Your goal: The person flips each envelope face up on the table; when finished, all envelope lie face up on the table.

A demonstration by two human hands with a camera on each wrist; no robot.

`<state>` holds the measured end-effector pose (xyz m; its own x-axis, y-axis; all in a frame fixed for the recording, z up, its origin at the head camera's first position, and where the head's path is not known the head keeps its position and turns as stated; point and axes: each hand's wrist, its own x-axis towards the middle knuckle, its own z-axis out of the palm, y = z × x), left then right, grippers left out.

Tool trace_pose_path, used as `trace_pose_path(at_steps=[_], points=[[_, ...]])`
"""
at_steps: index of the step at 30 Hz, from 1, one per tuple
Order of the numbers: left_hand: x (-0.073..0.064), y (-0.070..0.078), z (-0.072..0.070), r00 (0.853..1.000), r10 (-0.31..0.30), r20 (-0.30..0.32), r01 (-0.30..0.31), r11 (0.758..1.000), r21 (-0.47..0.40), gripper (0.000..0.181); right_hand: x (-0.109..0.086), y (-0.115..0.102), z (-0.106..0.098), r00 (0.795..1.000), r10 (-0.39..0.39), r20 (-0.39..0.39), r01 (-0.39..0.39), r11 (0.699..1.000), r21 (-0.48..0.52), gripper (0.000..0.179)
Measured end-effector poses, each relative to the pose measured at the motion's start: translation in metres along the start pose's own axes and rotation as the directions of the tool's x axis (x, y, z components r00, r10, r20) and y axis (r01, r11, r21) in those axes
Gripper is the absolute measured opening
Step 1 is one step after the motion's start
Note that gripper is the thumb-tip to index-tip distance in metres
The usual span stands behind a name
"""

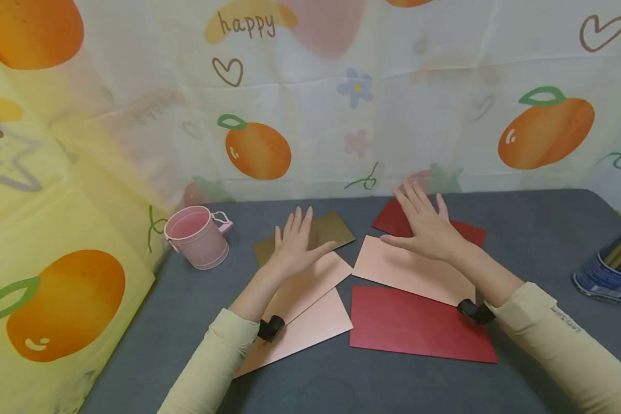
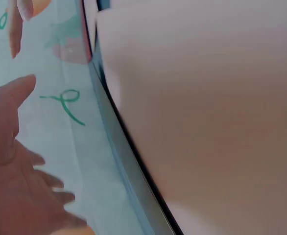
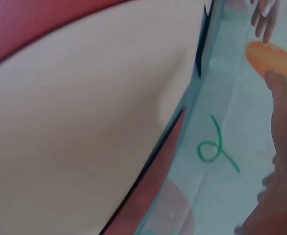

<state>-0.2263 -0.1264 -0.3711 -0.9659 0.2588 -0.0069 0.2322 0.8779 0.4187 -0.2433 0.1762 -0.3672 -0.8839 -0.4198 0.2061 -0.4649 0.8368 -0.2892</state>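
My left hand [image 1: 292, 247] is held over the left group of flat rectangular cards, fingers spread and nothing in its grasp. Under and around it are a gold-brown card [image 1: 333, 231], a pink card [image 1: 315, 280] and a second pink card [image 1: 310, 333] nearer me. Over the right group my right hand [image 1: 425, 227] spreads its fingers too, palm down and holding nothing. That group has a dark red card [image 1: 390, 218] at the back, a pink card [image 1: 393, 267] in the middle and a red card [image 1: 419, 328] in front. In each wrist view a pink card fills much of the picture below the hand.
At the back left of the grey table [image 1: 134, 345] stands a small pink bucket [image 1: 202, 244] with a handle. A blue pot [image 1: 605, 279] holding stick-like things is at the right edge. A fruit-print cloth [image 1: 315, 103] hangs behind the table and along its left side.
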Motion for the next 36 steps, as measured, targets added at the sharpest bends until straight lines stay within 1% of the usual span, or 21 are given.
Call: trace_pose_path(at_steps=[2, 4, 7, 9, 12, 13, 17, 20, 22, 25, 30, 33, 35, 36], points=[[-0.006, -0.01, -0.003, 0.998, 0.045, 0.033, -0.044, 0.999, -0.008, 0.096, 0.004, -0.004, 0.003, 0.997, -0.081, 0.019, 0.08, 0.995, 0.053, 0.101], [-0.012, -0.02, -0.005, 0.995, 0.086, 0.058, -0.084, 0.996, -0.022, 0.094, 0.008, -0.008, 0.007, 0.987, -0.159, 0.039, 0.153, 0.98, 0.124, 0.095], [-0.019, -0.038, -0.006, 0.986, 0.135, 0.095, -0.13, 0.99, -0.056, 0.092, 0.016, -0.011, 0.016, 0.966, -0.239, 0.099, 0.211, 0.949, 0.232, 0.085], [-0.024, -0.05, -0.007, 0.981, 0.153, 0.12, -0.144, 0.986, -0.084, 0.091, 0.022, -0.013, 0.022, 0.952, -0.265, 0.154, 0.212, 0.932, 0.294, 0.081], [-0.029, -0.067, -0.01, 0.973, 0.159, 0.169, -0.145, 0.985, -0.096, 0.091, 0.032, -0.018, 0.03, 0.934, -0.277, 0.226, 0.192, 0.922, 0.336, 0.078], [-0.031, -0.072, -0.011, 0.971, 0.155, 0.183, -0.14, 0.986, -0.09, 0.091, 0.036, -0.02, 0.033, 0.929, -0.281, 0.241, 0.192, 0.922, 0.335, 0.078], [-0.037, -0.087, -0.017, 0.966, 0.106, 0.238, -0.099, 0.994, -0.044, 0.091, 0.052, -0.026, 0.044, 0.908, -0.302, 0.292, 0.201, 0.923, 0.329, 0.074], [-0.04, -0.093, -0.018, 0.963, 0.073, 0.258, -0.074, 0.997, -0.003, 0.091, 0.061, -0.029, 0.051, 0.894, -0.298, 0.335, 0.193, 0.93, 0.311, 0.073], [-0.041, -0.096, -0.018, 0.962, 0.062, 0.264, -0.069, 0.998, 0.016, 0.09, 0.065, -0.03, 0.054, 0.891, -0.282, 0.356, 0.184, 0.94, 0.286, 0.072], [-0.04, -0.098, -0.018, 0.964, 0.068, 0.256, -0.081, 0.996, 0.042, 0.088, 0.069, -0.03, 0.057, 0.889, -0.263, 0.376, 0.172, 0.951, 0.258, 0.072], [-0.041, -0.099, -0.018, 0.967, 0.084, 0.242, -0.107, 0.991, 0.08, 0.083, 0.071, -0.032, 0.059, 0.888, -0.244, 0.39, 0.162, 0.959, 0.231, 0.068], [-0.041, -0.099, -0.018, 0.967, 0.108, 0.232, -0.138, 0.984, 0.116, 0.079, 0.07, -0.033, 0.059, 0.891, -0.239, 0.385, 0.16, 0.961, 0.227, 0.065], [-0.042, -0.098, -0.018, 0.965, 0.145, 0.217, -0.18, 0.972, 0.153, 0.076, 0.07, -0.034, 0.059, 0.893, -0.239, 0.381, 0.162, 0.961, 0.224, 0.064], [-0.042, -0.098, -0.018, 0.963, 0.17, 0.21, -0.209, 0.962, 0.177, 0.073, 0.07, -0.034, 0.06, 0.893, -0.241, 0.38, 0.166, 0.961, 0.221, 0.064]])
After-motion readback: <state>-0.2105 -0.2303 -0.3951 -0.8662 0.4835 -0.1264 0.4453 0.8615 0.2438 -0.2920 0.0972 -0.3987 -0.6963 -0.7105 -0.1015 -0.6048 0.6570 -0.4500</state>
